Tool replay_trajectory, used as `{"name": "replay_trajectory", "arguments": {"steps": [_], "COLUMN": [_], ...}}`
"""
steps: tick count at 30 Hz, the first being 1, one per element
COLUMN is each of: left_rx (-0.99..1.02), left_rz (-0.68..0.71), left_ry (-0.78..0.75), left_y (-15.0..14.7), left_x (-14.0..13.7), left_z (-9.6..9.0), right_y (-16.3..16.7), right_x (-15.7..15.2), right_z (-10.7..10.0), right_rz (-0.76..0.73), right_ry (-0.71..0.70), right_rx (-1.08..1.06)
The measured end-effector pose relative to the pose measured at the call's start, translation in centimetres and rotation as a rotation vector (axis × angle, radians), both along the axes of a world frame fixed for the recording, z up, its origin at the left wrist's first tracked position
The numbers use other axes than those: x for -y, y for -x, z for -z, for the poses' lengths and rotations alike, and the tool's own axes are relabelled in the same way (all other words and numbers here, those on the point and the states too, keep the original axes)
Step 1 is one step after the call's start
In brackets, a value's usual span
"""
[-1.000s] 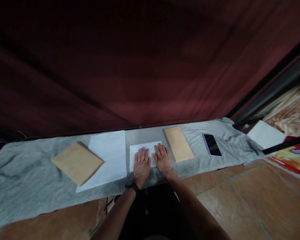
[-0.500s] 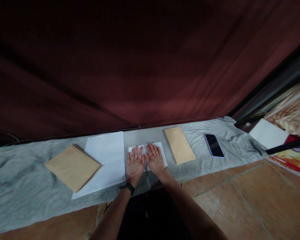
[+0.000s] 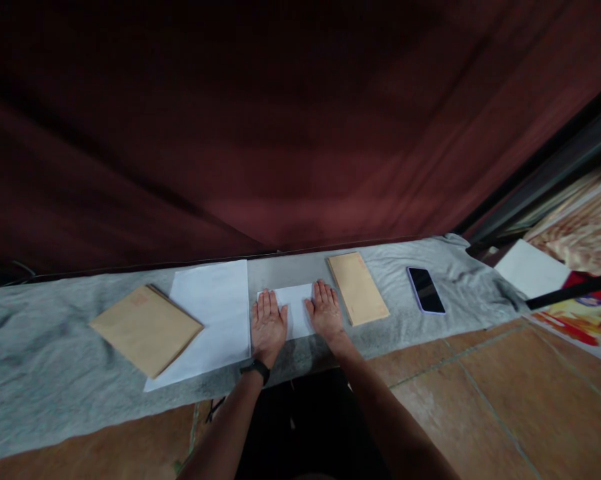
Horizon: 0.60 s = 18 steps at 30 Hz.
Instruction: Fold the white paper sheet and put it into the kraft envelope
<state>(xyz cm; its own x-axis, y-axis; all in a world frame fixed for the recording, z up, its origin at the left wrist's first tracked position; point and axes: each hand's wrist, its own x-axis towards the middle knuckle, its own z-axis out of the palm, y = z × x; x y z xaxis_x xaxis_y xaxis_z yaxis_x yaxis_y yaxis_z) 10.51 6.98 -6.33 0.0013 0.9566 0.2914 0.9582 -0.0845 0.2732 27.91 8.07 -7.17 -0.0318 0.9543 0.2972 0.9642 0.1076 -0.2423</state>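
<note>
From where I stand, the small white paper (image 3: 296, 308) lies flat on the grey cloth (image 3: 45, 347), straight in front of the person. The left hand (image 3: 269, 327) rests palm down over its left end and the right hand (image 3: 326, 312) over its right, fingers stretched out, neither gripping anything. It is smaller than the large white paper (image 3: 223, 313) just beside it, so I take it to be folded, with the flattening in hand now. That large paper lies spread out, apparently not yet folded, a corner of the left brown envelopes (image 3: 147, 327) overlapping it. The right brown envelopes (image 3: 359, 290) sit near the right hand; I cannot tell whether any are filled. Farther right lies a phone (image 3: 425, 290).
</note>
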Motion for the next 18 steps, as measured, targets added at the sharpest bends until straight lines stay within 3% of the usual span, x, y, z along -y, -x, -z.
{"name": "replay_trajectory", "arguments": {"steps": [6,10,14,18], "left_rx": [-0.018,-0.058,-0.135,-0.209], "left_rz": [0.05,0.188,0.352,0.429], "left_ry": [-0.013,0.011,0.057,0.136], "left_y": [0.5,0.8,1.1,1.7], "left_x": [0.4,2.3,4.7,5.7], "left_z": [-0.2,-0.6,-1.0,-1.6], "right_y": [-0.7,-1.1,-1.3,-1.3], "right_x": [1.4,2.7,4.3,5.9], "right_z": [0.1,-0.1,-0.7,-1.0], "right_rz": [0.027,0.028,-0.128,-0.283], "right_ry": [-0.051,-0.077,-0.063,-0.027], "right_rx": [-0.041,-0.066,-0.054,-0.045]}}
